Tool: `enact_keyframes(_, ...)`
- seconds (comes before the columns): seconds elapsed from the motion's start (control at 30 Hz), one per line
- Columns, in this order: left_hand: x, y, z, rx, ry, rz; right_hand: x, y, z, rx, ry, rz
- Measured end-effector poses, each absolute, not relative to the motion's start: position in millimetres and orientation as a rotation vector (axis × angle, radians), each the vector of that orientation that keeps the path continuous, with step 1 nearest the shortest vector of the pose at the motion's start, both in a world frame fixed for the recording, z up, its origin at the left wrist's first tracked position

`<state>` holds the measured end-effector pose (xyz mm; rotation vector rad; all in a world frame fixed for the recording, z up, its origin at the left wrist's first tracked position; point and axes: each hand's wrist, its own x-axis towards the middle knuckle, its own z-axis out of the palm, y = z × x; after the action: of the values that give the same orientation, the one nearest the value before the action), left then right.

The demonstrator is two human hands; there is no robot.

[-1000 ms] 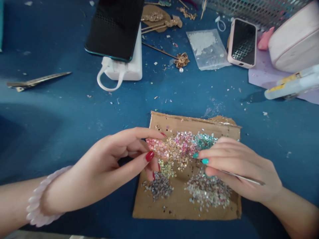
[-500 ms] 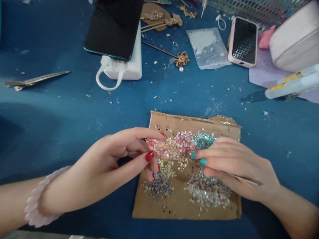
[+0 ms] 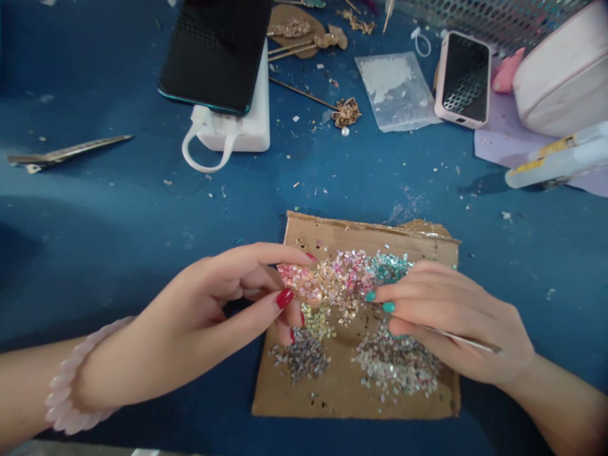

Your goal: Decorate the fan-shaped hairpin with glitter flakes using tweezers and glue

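My left hand, with red nails and a pale bead bracelet at its wrist, reaches over the left side of a cardboard sheet. Its thumb and fingers curve around a pointed piece covered in pink and peach flakes, apparently gripping its edges. My right hand, with turquoise nails, pinches a thin metal tool, probably tweezers; its tip is hidden by the fingers. Around them lie heaps of shiny flakes: turquoise, yellow-green, dark grey and silvery white.
Behind the cardboard, a black phone rests on a white charger block. A metal clip lies at left. Farther back are a gold hairpin, a plastic bag, a pink-cased phone and a pen-like tube.
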<state>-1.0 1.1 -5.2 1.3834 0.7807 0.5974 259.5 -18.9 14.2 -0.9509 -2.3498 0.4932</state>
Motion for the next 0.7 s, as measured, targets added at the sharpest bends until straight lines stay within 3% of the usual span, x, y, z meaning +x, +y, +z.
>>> enact_keyframes(0.7, -2.9, 0.7, -5.3, 1.374, 0.783, 0.590, 260.6, -18.7, 12.5, -0.925, -2.353, 0.489)
